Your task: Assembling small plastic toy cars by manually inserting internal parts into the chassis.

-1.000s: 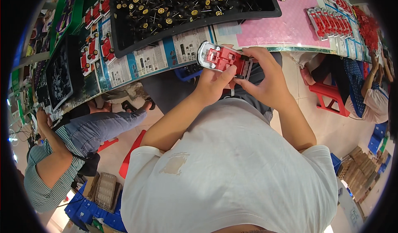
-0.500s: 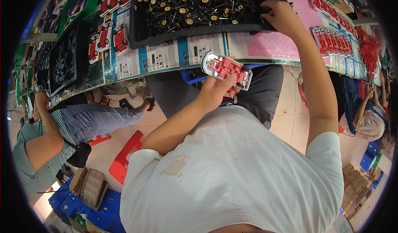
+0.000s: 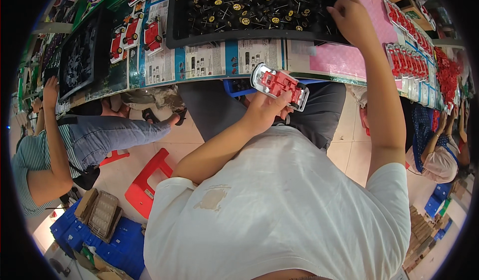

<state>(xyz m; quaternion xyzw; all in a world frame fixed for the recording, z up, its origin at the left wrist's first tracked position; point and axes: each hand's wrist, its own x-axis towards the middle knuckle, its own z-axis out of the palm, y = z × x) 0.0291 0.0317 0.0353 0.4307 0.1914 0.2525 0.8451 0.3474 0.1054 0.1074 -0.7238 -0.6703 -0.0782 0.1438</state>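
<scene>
My left hand (image 3: 264, 112) grips a toy car (image 3: 278, 83) above my lap, just off the table's front edge. The car is turned underside up, showing a red chassis inside a white and silver body. Dark wheels show at its end nearer to my body. My right hand (image 3: 352, 20) is at the right end of a large black tray (image 3: 259, 36), fingers curled down and thumb toward the tray. Whatever lies between those fingers is hidden. Heaped in the tray are black wheels with yellow hubs (image 3: 245, 21) on thin metal axles.
Left of the tray stand several red and white toy cars (image 3: 152, 35), beside another black tray (image 3: 80, 63). More cars line up on the right (image 3: 406, 61), near a pile of red parts (image 3: 447, 75). Co-workers sit on both sides. A red stool (image 3: 147, 183) stands behind left.
The whole view has shifted slightly, moving the table to the right in the picture. My right hand remains at the tray's right end, and the car stays in my left. The left co-worker's arm has risen.
</scene>
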